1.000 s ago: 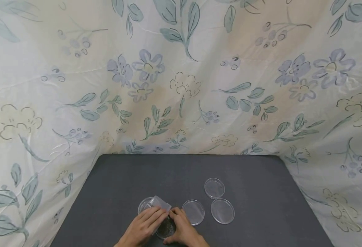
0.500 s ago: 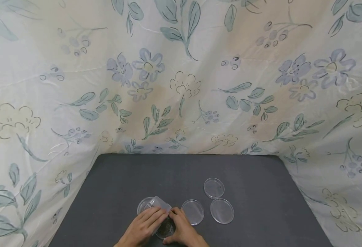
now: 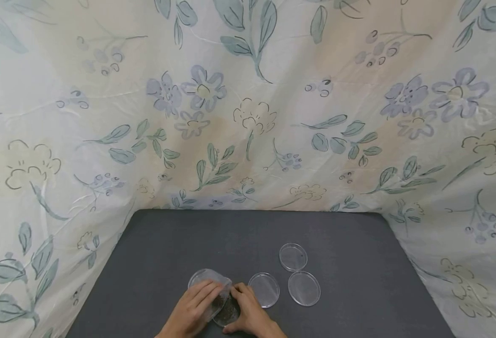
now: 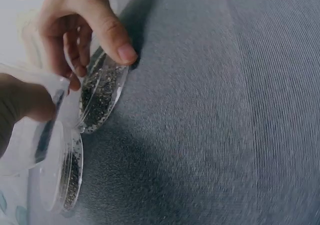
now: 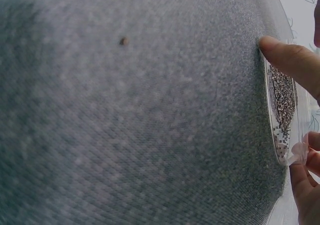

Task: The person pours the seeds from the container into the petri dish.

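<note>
A: What are the hands doing?
B: The left hand [image 3: 195,305] grips a clear container [image 3: 211,285], tipped over the petri dish [image 3: 228,311] of dark grains near the front edge, likely so grains fall in. The right hand [image 3: 251,313] pinches the dish rim, probably steadying it.
A: And around them?
B: A grey felt surface [image 3: 358,300], three empty petri dishes [image 3: 264,290] to the right, and a floral sheet [image 3: 248,103] behind.

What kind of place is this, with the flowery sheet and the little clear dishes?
Probably a makeshift tabletop workspace, not a proper lab. A floral cloth is draped as a backdrop round a dark grey table, and clear petri dishes lie on it; both hands tend a dish of dark grains.
</note>
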Motion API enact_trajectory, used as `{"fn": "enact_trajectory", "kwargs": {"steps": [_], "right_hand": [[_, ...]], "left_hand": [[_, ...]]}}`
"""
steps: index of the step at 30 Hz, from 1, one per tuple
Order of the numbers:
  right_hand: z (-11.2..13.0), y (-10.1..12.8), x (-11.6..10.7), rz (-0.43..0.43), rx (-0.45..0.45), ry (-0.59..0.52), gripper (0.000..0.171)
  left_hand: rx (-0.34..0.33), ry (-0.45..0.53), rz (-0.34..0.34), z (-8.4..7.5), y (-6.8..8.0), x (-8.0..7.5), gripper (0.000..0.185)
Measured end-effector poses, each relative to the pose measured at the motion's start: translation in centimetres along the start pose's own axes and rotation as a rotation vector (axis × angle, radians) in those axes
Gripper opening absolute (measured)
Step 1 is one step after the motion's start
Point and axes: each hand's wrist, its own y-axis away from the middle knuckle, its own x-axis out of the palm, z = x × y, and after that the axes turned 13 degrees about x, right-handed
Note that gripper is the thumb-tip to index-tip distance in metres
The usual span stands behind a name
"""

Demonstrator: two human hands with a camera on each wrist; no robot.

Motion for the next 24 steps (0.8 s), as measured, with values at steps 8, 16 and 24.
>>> {"fn": "enact_trajectory", "kwargs": {"steps": [8,16,24], "right_hand": [[0.0,-0.1,0.1,0.04,0.038,0.013,0.097],[0.6,0.3,0.2,0.015,0.017,0.072,0.096],[1.4,0.8,0.1,0.069,0.079,0.008,0.102]], "left_hand": [[-0.511,0.101,-0.153,-0.6,2.3,-1.4,0.105],[-1.044,-0.067,-0.312,-1.9,5.1,-3.1,0.105],[-1.345,-0.149,-0.36,-3.4,7.7,-2.6,0.098]]}}
